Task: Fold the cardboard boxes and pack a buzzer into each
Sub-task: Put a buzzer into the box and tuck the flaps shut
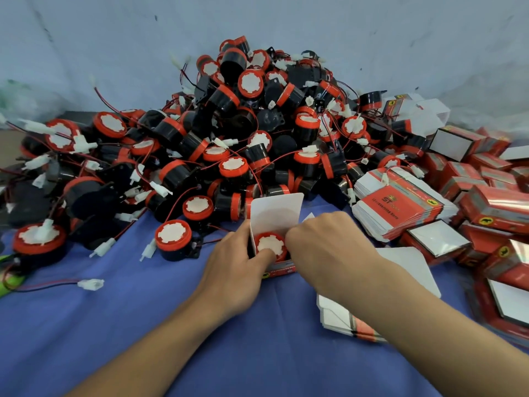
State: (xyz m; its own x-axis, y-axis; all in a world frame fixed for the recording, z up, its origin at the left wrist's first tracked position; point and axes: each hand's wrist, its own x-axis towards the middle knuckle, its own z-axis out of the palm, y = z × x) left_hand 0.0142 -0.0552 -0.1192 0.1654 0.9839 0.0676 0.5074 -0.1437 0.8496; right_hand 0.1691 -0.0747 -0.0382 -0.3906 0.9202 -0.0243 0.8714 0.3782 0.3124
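Observation:
A small red cardboard box (279, 269) stands on the blue cloth at centre, its white lid flap (276, 214) raised. A black buzzer with a red rim and white top (269, 245) sits inside the box opening. My left hand (233, 267) grips the box's left side, with the thumb pressing on the buzzer's top. My right hand (323, 245) has curled fingers at the box's right edge, beside the buzzer. What those fingertips pinch is hidden.
A large heap of buzzers (243, 133) with red wires fills the back. A stack of flat box blanks (400, 204) lies right of the box, folded boxes (486, 207) beyond it. More flat blanks (343, 322) lie under my right forearm. A loose white connector (90, 283) lies left.

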